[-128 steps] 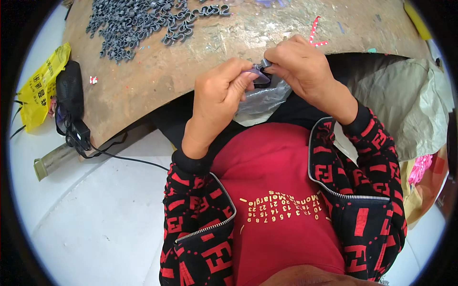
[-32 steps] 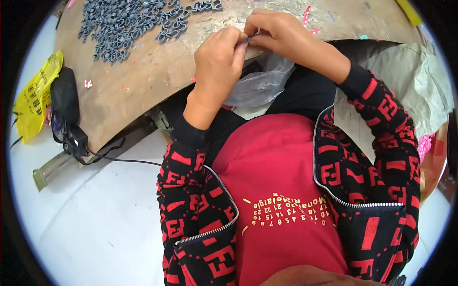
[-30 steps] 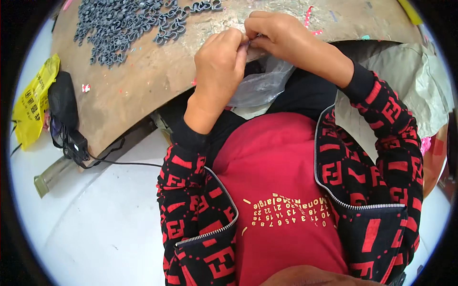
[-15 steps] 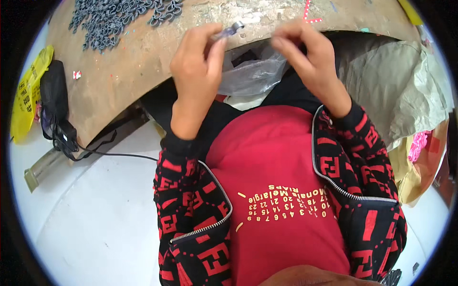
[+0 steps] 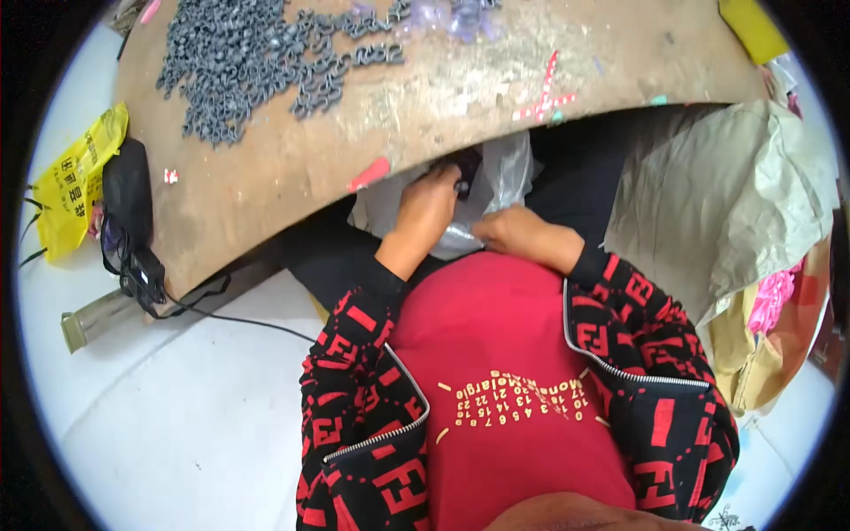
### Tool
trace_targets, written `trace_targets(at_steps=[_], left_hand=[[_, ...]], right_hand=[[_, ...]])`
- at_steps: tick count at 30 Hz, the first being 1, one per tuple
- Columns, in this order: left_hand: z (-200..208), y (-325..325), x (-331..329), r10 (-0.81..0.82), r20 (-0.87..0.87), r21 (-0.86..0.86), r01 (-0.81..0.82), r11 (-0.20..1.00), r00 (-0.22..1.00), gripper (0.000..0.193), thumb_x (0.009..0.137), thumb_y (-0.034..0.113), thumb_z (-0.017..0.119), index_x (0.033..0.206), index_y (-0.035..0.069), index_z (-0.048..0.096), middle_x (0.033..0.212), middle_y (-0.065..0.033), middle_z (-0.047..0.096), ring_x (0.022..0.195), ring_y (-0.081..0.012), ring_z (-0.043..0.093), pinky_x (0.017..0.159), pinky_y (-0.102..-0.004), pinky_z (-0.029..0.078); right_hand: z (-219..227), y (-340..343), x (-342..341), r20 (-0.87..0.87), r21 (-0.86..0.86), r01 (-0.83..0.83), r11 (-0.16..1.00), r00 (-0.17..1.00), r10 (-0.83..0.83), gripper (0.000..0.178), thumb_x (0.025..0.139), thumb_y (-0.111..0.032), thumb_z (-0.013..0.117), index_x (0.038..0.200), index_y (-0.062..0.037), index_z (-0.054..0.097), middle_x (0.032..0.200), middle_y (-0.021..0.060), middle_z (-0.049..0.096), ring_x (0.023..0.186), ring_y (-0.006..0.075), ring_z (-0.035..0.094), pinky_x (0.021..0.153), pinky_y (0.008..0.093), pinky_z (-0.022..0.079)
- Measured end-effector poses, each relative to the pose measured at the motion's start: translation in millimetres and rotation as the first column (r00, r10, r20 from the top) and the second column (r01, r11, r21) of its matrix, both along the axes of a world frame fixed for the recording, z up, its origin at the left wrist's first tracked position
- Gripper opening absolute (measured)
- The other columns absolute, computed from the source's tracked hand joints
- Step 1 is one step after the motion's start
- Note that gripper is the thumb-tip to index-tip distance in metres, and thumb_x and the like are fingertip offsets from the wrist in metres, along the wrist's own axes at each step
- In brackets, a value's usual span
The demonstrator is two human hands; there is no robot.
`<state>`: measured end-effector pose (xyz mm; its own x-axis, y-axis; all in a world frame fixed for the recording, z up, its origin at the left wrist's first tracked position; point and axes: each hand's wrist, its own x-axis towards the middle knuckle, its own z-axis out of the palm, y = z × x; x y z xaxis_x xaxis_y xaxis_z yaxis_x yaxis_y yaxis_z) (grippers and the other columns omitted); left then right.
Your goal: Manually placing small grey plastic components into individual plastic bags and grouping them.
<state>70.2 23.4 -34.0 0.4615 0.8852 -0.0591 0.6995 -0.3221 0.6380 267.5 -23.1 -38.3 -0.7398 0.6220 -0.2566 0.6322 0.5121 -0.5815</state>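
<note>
The bag (image 5: 511, 170), clear and crumpled, sits in the lap, partly tucked under the near edge of the tabletop (image 5: 292, 168). The left hand (image 5: 430, 200) reaches into its mouth, beside some dark contents (image 5: 473, 165); a small grey piece (image 5: 461, 188) shows right at its fingertips, but I cannot tell whether the fingers are clamped on it or apart, since the tips are partly hidden. The right hand (image 5: 518, 232) is at the bag's near side, its fingers together and apparently pinching the film. The film looks thin and slack, so if that pinch loosens, the mouth could fold shut over the left wrist, or the bag could slide off the trousers (image 5: 571, 173) and spill. A piece let go too near the rim might miss the opening and drop between the legs, out of sight beneath the tabletop. Lifting the left hand quickly could knock the knuckles on the overhanging edge, or sweep off the red scrap (image 5: 369, 173) lying there. The heap of grey clips (image 5: 235, 66) and the clear pieces (image 5: 434, 16) lie well apart from both hands, so an upset there seems unlikely.
</note>
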Motion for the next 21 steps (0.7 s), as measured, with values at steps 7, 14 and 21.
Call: trace_targets(at_steps=[7, 14, 21], left_hand=[[-16, -19, -8, -0.111, -0.087, 0.059, 0.116, 0.991, 0.99, 0.039, 0.077, 0.009, 0.062, 0.116, 0.005, 0.057, 0.117, -0.0176, 0.06, 0.102, -0.035, 0.06, 0.084, -0.0427, 0.05], [53, -10, -7, -0.106, 0.009, -0.128, 0.106, 0.986, 0.994, 0.038, 0.081, 0.014, 0.063, 0.118, 0.006, 0.058, 0.111, -0.018, 0.062, 0.099, -0.0375, 0.06, 0.085, -0.0429, 0.048], [85, -10, -19, -0.04, 0.205, -0.135, 0.069, 0.988, 0.978, 0.031, 0.082, 0.01, 0.064, 0.112, 0.004, 0.061, 0.103, -0.0156, 0.065, 0.092, -0.0311, 0.064, 0.078, -0.037, 0.051]], right_hand=[[140, 69, 3, -0.426, 0.007, 0.153, 0.988, 0.895, -0.136, 0.023, 0.083, -0.011, 0.065, 0.105, -0.0058, 0.063, 0.091, 0.0117, 0.064, 0.08, 0.0274, 0.063, 0.072, 0.0353, 0.05], [115, 180, 20, -0.536, 0.453, 0.657, 0.603, 0.741, -0.405, 0.026, 0.083, -0.013, 0.067, 0.108, -0.0087, 0.063, 0.086, 0.0082, 0.061, 0.069, 0.019, 0.056, 0.065, 0.0288, 0.047], [100, 183, 27, -0.547, 0.533, 0.623, 0.572, 0.77, -0.329, 0.026, 0.084, -0.01, 0.067, 0.11, -0.0093, 0.062, 0.085, 0.0033, 0.062, 0.072, 0.0127, 0.056, 0.066, 0.0246, 0.046]])
